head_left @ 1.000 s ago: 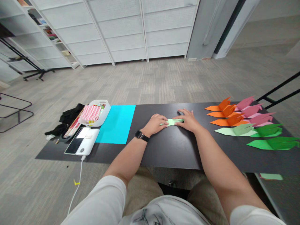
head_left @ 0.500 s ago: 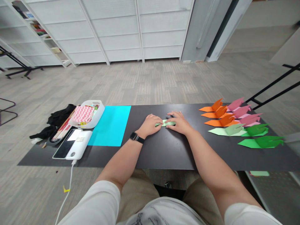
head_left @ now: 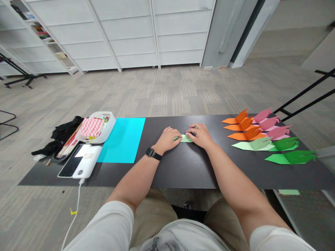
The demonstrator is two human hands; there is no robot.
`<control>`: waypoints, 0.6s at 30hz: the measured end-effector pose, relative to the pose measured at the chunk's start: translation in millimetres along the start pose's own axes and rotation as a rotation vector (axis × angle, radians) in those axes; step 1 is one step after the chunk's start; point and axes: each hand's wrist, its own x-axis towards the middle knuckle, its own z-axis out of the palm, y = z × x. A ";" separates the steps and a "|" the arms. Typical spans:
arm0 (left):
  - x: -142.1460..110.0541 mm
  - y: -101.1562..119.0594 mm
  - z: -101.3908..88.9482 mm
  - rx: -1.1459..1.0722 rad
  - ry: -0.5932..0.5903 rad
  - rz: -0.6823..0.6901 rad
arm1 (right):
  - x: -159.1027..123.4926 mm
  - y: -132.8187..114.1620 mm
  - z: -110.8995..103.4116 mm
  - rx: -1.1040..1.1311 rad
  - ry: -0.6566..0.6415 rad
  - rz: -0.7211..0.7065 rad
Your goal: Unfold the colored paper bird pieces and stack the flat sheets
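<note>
A small strip of light green folded paper [head_left: 186, 138] lies on the dark table between my two hands. My left hand [head_left: 169, 139], with a black watch on its wrist, grips the strip's left end between thumb and fingers. At the opposite end, my right hand [head_left: 201, 136] holds the paper down with bent fingers, which partly cover it. The middle of the strip shows between the fingertips. Finer folds are too small to make out.
On the right stand several folded paper cranes, orange [head_left: 244, 125], pink [head_left: 273, 125] and green [head_left: 291, 157]. A blue sheet [head_left: 123, 141], a white basket [head_left: 111, 122], a phone [head_left: 70, 162], a white power bank [head_left: 89, 162] and black cloth [head_left: 68, 129] are on the left.
My right hand's fingers have shifted slightly and drawn in, baring more of the green strip's middle. The left hand stays at its end of the strip.
</note>
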 end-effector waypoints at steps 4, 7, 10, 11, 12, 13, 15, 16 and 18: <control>-0.6 2.6 -1.4 -0.008 0.003 -0.016 | 1.1 3.9 3.8 -0.033 -0.010 0.050; -0.5 4.7 -2.0 0.000 -0.003 -0.022 | 1.5 3.7 6.4 -0.016 -0.013 0.056; -0.4 6.6 -3.0 0.012 -0.014 -0.025 | 1.8 1.4 7.1 0.000 -0.012 0.065; -0.5 7.1 -3.4 0.014 -0.013 -0.025 | 1.9 0.6 6.9 0.006 -0.013 0.066; -0.6 7.4 -3.7 0.017 -0.011 -0.025 | 2.0 -0.2 6.6 0.012 -0.016 0.065; -0.7 7.7 -4.0 0.019 -0.008 -0.026 | 2.1 -0.9 6.2 0.019 -0.018 0.065; -0.9 7.9 -4.3 0.021 -0.006 -0.028 | 2.1 -2.1 5.2 0.038 -0.020 0.064; -1.0 7.8 -4.4 0.021 -0.004 -0.028 | 2.0 -2.8 4.6 0.048 -0.020 0.062; -1.2 7.3 -4.5 0.019 0.007 -0.023 | 1.6 -4.2 3.1 0.070 -0.019 0.057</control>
